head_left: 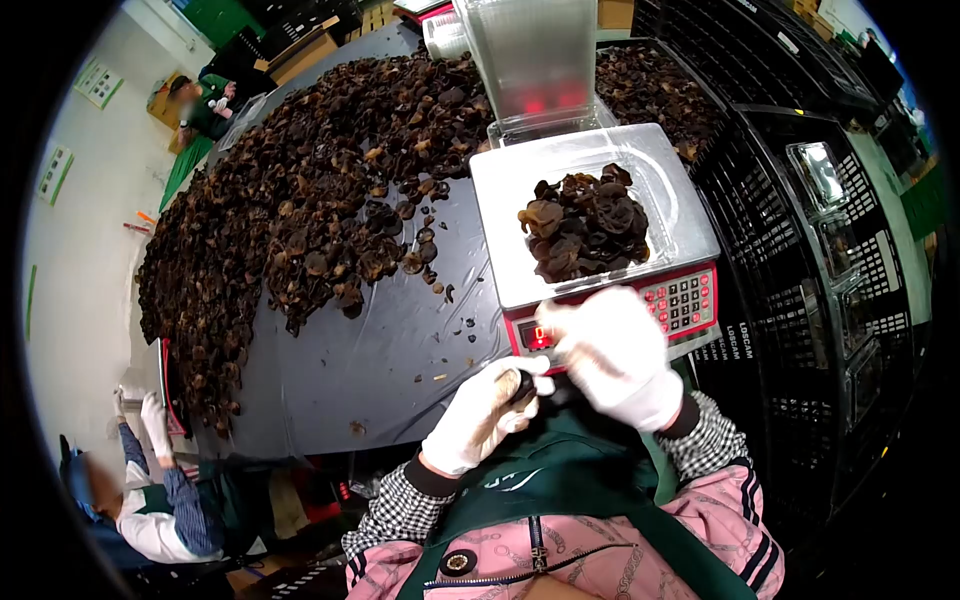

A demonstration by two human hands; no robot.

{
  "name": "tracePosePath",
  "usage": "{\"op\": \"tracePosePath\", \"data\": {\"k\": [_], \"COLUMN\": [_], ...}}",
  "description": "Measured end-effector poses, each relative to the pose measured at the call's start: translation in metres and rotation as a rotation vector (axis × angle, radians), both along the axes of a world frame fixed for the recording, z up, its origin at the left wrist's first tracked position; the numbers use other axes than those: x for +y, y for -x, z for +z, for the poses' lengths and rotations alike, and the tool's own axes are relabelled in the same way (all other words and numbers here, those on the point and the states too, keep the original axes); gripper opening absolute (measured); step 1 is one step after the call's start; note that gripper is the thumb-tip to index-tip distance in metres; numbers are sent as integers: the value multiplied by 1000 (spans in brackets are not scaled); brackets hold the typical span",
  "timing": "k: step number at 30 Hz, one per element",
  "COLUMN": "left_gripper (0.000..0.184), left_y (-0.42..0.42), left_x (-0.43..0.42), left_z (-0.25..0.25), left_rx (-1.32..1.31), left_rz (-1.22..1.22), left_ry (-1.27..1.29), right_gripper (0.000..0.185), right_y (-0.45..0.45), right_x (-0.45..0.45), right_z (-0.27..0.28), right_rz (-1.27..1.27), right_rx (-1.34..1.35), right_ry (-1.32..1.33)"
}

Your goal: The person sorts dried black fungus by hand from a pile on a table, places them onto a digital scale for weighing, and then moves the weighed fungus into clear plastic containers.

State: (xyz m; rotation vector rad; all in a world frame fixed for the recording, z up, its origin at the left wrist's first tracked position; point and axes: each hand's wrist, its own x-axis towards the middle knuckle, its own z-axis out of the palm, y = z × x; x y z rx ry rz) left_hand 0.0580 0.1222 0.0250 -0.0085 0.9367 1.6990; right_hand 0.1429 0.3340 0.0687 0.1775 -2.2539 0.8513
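Note:
Dark brown, curled fungus-like pieces (585,225) lie in a loose heap on the silver pan (505,255) of a red digital scale (680,302). My left hand (487,412), in a white glove, is closed on a small dark piece (521,386) just below the scale's red display. Beside it, my right hand (620,358), also gloved in white, is smeared by motion in front of the scale's lower edge; its fingers and anything in them cannot be made out. A stack of clear plastic trays (535,65) stands behind the pan.
A large pile of dark pieces (330,190) covers much of the grey table (330,390). Black crates (770,220) stand at the right, with clear plastic containers (818,175) on them. One co-worker (165,500) is at lower left, another (210,108) at upper left.

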Motion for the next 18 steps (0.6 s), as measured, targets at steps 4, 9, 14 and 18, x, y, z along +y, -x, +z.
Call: {"op": "tracePosePath", "data": {"k": [4, 9, 14, 18], "left_gripper": [28, 30, 31, 20], "left_y": [-4, 0, 53, 123], "left_x": [-36, -81, -121, -125], "left_z": [-2, -12, -25, -32], "left_rx": [136, 233, 440, 1156], "left_rz": [51, 181, 573, 654], "left_ry": [99, 187, 276, 860], "right_gripper": [37, 49, 52, 46], "right_y": [33, 41, 36, 33], "right_x": [52, 74, 61, 60], "right_z": [19, 0, 4, 5], "right_rz": [-295, -237, -221, -307], "right_rx": [134, -67, -182, -103], "right_ry": [-215, -429, -475, -383]}}
